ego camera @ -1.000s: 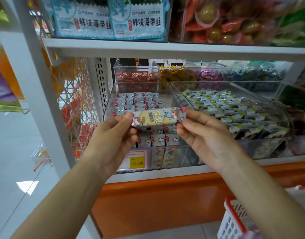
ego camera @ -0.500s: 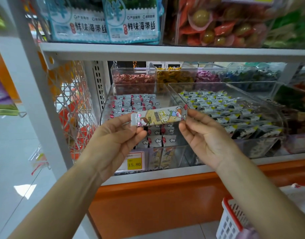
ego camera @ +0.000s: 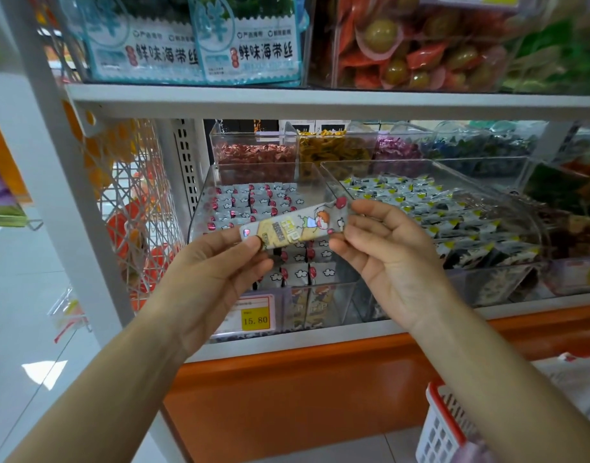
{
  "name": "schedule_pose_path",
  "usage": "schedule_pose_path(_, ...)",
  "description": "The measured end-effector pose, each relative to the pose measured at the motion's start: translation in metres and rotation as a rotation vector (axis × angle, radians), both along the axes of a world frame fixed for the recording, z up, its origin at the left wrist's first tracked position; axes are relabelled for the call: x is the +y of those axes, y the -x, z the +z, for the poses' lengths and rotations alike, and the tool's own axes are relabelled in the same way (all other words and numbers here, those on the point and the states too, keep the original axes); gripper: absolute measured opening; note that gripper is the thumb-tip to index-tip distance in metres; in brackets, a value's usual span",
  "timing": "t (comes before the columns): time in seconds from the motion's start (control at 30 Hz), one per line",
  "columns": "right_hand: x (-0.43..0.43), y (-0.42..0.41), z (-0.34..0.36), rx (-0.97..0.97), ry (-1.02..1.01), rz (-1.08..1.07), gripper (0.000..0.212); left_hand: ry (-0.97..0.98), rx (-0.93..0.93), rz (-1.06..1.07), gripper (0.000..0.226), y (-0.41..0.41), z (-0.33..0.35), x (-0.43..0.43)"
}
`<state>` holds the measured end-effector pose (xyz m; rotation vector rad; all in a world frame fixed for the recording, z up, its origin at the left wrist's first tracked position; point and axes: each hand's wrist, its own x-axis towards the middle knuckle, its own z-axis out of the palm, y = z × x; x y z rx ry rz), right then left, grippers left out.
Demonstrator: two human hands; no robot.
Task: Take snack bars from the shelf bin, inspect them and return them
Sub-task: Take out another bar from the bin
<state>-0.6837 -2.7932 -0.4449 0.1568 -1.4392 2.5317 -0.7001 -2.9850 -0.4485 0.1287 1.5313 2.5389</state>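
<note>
Just in front of the clear shelf bin (ego camera: 203,195), my left hand (ego camera: 213,279) pinches the lower end of the snack bar (ego camera: 293,227) and my right hand (ego camera: 387,262) pinches its raised end, so I'd best grip only the sealed ends and tilt it slowly to read the print.

I read 鲜味海带丝 on the left packet (ego camera: 160,55) and again on the right packet (ego camera: 263,51) on the top shelf (ego camera: 320,101), each under a large circled 鲜. The yellow price tag (ego camera: 255,319) on the front of the clear bin (ego camera: 200,208) reads 15.80. Lettering on the snack bar (ego camera: 293,228) is not legible to me.
</note>
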Motion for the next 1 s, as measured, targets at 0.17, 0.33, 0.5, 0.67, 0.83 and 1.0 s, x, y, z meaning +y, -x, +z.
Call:
schedule_pose_path(0.17, 0.002, -0.001, -0.001, -0.025, -0.083, 0.003, 0.017, 0.142, 0.139, 0.073, 0.021, -0.001, 0.000, -0.001)
schedule_pose_path(0.33, 0.002, -0.002, -0.006, -0.012, -0.408, -0.101, 0.030, 0.602, 0.427, 0.221, 0.023, -0.004, -0.001, 0.000)
schedule_pose_path(0.5, 0.002, -0.001, -0.007, 0.045, -0.580, -0.198, 0.029, 0.668, 0.414, 0.155, 0.033, -0.009, 0.001, 0.003)
schedule_pose_path(0.67, 0.000, -0.003, -0.006, 0.104, -0.655, -0.198, 0.022, 0.661, 0.409, 0.099, 0.039, -0.008, 0.004, 0.000)
schedule_pose_path(0.83, 0.002, -0.002, -0.006, 0.088, -0.669, -0.200, 0.007, 0.713, 0.435, 0.082, 0.027, -0.009, 0.004, -0.001)
schedule_pose_path(1.0, 0.002, 0.000, -0.007, 0.132, -0.720, -0.290, 0.016, 0.864, 0.521, 0.104, 0.021, -0.009, 0.005, -0.001)
